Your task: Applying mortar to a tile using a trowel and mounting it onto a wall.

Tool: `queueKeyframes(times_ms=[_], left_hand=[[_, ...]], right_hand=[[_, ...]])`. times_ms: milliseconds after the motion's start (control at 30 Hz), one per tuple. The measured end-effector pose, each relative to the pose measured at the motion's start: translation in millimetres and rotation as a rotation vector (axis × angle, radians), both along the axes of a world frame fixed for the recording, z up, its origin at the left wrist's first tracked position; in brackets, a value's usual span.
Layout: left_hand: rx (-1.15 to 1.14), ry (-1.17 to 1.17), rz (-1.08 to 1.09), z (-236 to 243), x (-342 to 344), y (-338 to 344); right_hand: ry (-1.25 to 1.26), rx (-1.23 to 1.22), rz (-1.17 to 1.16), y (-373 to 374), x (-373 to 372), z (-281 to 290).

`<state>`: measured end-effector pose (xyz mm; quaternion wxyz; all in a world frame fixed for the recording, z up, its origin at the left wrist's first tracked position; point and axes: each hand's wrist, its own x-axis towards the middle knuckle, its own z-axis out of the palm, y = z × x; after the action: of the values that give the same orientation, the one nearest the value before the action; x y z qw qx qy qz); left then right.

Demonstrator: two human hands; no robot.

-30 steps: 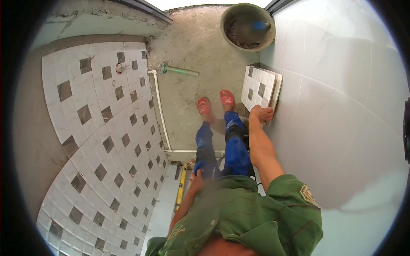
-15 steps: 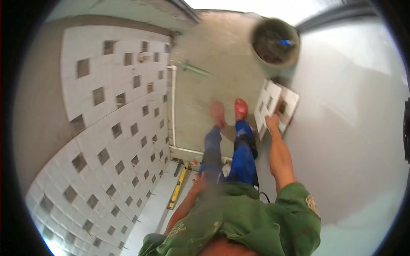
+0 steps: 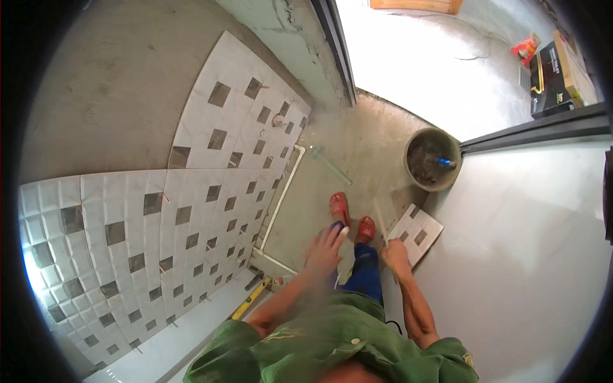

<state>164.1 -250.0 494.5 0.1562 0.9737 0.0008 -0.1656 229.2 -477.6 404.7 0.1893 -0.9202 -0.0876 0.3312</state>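
Right hand [image 3: 396, 255] closed on the near end of a thin pale panel [image 3: 381, 217], seen almost edge-on and blurred; looks like a tile, face not visible. It stands up from the fist, between the red slippers [image 3: 340, 205] and the patterned tile [image 3: 412, 226] by the smooth right wall [image 3: 511, 255]. Can't tell if panel and patterned tile touch.

Left hand [image 3: 324, 253] open, fingers spread, nothing gripped, over the left leg.

Edges: patterned tile has its far corner just short of the bucket [image 3: 439, 186]; bucket sits beside the dark door frame [image 3: 543, 127]. White pipe [image 3: 281, 196] runs along the foot of the tiled wall [image 3: 137, 207], bends near the green hammer [image 3: 333, 170].

Room: concrete floor [image 3: 373, 147] opens ahead of the feet, between hammer and bucket, up to the doorway edge; narrower on the right, where panel, patterned tile and wall crowd the right hand. Yellow level [image 3: 251, 300] lies beside the left forearm, near the tiled wall's foot.
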Motion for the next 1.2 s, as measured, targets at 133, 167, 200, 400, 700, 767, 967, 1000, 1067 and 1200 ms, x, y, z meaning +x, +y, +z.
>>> queueKeyframes(times_ms=[133,167,200,400,700,767,967,1000,1067,1200], left_hand=[[-0.013,-0.267,-0.280,31.5,82.0,6.7],[-0.033,-0.209,-0.351,27.2,86.2,14.1],[-0.052,-0.156,-0.425,16.5,95.7,24.3],[-0.259,-0.085,-0.069,-97.1,36.9,107.2],[0.147,0.474,0.091,-41.8,38.4,143.7],[0.229,0.455,0.064,-63.4,26.8,140.4],[-0.089,0.570,0.552,-104.7,-4.0,141.1],[-0.074,0.592,0.646,-116.0,-21.3,140.2],[-0.069,0.618,0.746,-128.9,-37.6,136.2],[-0.085,0.656,0.822,-144.2,-58.1,129.4]], right_hand=[[-0.039,0.383,-0.004,36.3,33.5,67.9],[0.047,0.446,-0.015,44.9,39.2,67.9],[0.129,0.508,-0.027,54.7,50.3,62.2],[-0.019,0.256,0.959,168.5,131.6,128.0],[0.055,1.046,0.066,374.6,334.4,-63.8],[-0.231,1.171,0.013,430.0,379.3,-93.9],[-0.085,1.286,-0.196,528.0,457.5,-94.3],[0.061,1.309,-0.196,532.9,461.4,-99.3],[0.025,1.314,-0.175,534.0,462.2,-115.0],[-0.066,1.336,-0.190,537.3,458.6,-127.1]])
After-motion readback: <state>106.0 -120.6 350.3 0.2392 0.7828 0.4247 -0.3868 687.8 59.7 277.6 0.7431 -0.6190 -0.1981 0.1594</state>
